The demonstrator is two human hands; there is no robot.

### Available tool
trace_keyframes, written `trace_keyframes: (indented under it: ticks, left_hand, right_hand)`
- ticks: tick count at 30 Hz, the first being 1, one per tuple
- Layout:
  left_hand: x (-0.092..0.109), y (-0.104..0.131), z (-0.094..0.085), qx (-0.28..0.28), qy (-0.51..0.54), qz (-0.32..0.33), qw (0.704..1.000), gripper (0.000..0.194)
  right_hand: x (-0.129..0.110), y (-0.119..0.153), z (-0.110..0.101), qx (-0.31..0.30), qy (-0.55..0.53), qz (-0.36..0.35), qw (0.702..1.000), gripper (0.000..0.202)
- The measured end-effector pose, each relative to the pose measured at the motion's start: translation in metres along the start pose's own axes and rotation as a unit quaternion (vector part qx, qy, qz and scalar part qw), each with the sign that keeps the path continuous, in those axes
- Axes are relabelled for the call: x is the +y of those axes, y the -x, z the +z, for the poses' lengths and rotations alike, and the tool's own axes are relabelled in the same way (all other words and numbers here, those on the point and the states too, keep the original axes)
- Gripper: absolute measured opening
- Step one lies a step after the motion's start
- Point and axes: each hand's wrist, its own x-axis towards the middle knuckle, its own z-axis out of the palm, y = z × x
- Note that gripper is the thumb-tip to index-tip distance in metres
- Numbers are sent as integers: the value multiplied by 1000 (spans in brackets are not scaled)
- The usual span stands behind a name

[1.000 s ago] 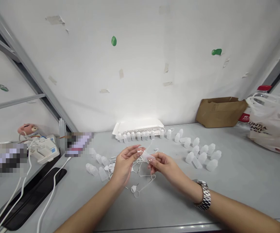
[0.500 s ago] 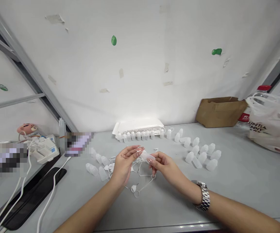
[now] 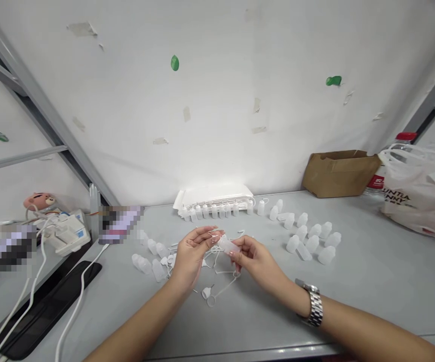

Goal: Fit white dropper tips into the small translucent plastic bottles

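Both hands meet over the middle of the grey table around one small translucent squeeze bottle (image 3: 228,245), which lies tilted between them. My right hand (image 3: 253,254) grips its body end with thumb and fingers. At the neck end, my left hand (image 3: 196,251) pinches a small white piece with a thin tip, probably the cap; the fingers partly hide it. Below the hands, a loose white cap (image 3: 206,292) with a ring strap (image 3: 211,301) rests on the table. More white caps and straps (image 3: 170,260) lie tangled behind and beside my left hand.
Several capped bottles (image 3: 221,210) stand in a row before a white stack (image 3: 213,193). Uncapped bottles stand or lie at right (image 3: 313,245) and left (image 3: 142,264). A cardboard box (image 3: 340,173), plastic bag (image 3: 415,193), phone (image 3: 121,224), black pad (image 3: 51,306) and white cable (image 3: 76,301) surround the area.
The view has shifted slightly. The bottle's body shows a little more between the hands, my right fingers having moved slightly along it. Both hands keep their hold.
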Motion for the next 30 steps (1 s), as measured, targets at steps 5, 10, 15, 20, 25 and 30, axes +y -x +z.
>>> trace_keyframes:
  ticks: [5,10,15,20,25,30]
  left_hand:
    - [4,1,0,-20,-13,1,1000,24]
    - [4,1,0,-8,-9,10,1000,27]
    - [3,1,1,-11,4,13,1000,34]
    - [1,0,-1,-21,-18,6,1000,33]
    - [5,-4,-4,-19,20,12,1000,35]
    - [14,-8,-8,-21,30,-62,997,38]
  right_hand:
    - [-7,-1,-4,-149,-179,99,967,36]
    - [-2,-3,-1,-99,-115,73,986,39]
    - [1,-3,0,-49,-71,42,995,34]
    - [2,-4,-5,-116,-149,67,980,34]
    - [-2,-6,-6,-59,-47,23,997,35]
    - [-5,-4,-4,-41,14,23,999,38]
